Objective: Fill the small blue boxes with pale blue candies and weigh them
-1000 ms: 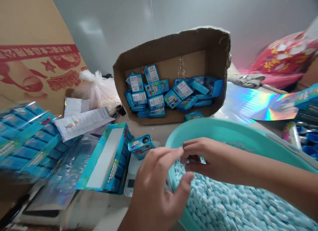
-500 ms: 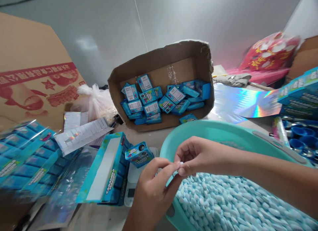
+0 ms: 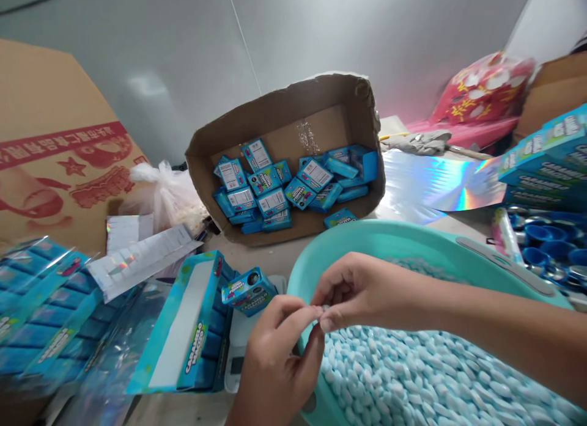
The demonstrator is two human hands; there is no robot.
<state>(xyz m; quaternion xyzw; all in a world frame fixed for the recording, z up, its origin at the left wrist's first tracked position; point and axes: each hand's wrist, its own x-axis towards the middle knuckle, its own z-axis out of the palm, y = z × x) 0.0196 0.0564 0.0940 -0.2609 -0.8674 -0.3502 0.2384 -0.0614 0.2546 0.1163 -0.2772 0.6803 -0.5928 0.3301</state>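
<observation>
Pinching something tiny between both grips, my left hand (image 3: 275, 359) and right hand (image 3: 362, 291) meet fingertip to fingertip over the teal basin (image 3: 389, 242). Staying above its blue candies (image 3: 413, 377) means anything dropped falls back in. What I pinch is too small to tell.

Smooth plastic basin (image 3: 367, 242), rough cardboard box (image 3: 279, 114) — glossy, seemingly foil sheet (image 3: 435, 181).
</observation>
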